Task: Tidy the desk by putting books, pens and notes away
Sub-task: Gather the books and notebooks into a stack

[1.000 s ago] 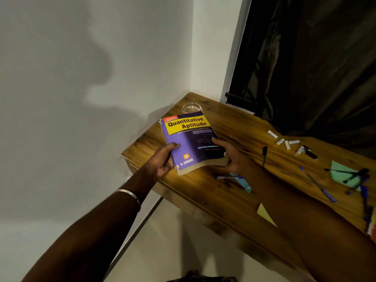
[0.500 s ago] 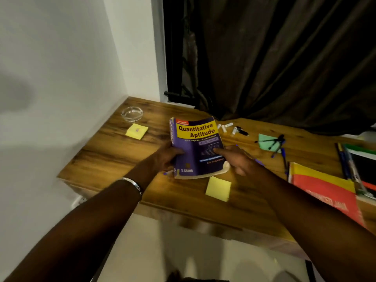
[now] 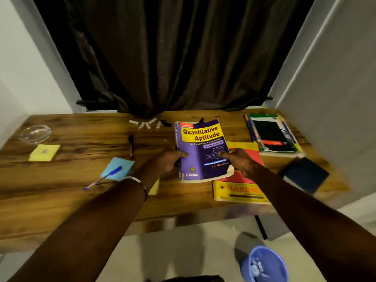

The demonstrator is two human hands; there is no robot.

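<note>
We held the purple "Quantitative Aptitude" book over the wooden desk, our left hand clasping its spine edge and our right hand gripping the opposite edge. Its cover also read "For Competitive Examinations", "(Fully Solved)", "R.S. AGGARWAL" and "S. CHAND". Partly beneath it lay a yellow and red book lettered "NARESH".

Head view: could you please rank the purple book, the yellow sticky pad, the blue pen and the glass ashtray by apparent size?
1. purple book
2. glass ashtray and yellow sticky pad, too alike to separate
3. blue pen, long but thin
</note>
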